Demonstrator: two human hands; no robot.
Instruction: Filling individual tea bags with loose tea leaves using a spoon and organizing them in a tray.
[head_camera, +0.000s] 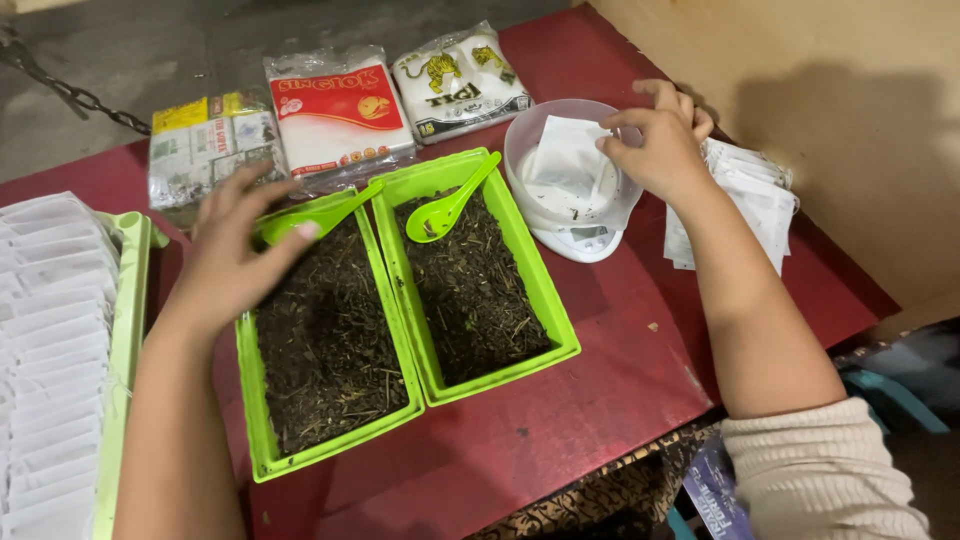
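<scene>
My left hand (232, 255) hovers with fingers spread over the far end of the left green tray (253, 400), its fingertips at a green spoon (318, 215) lying in dark dried leaves. My right hand (660, 140) pinches a small white paper sachet (565, 160) and holds it in the clear bowl (520, 140) on a small white scale (585, 242). A second green tray (545, 290) of dried leaves sits between them with another green spoon (445, 210) resting in it.
A pile of empty white sachets (755, 195) lies right of the scale. Three sealed packets (340, 115) line the far edge of the red table (600, 400). A green tray of filled white sachets (55, 340) stands at the left. A beige wall is at right.
</scene>
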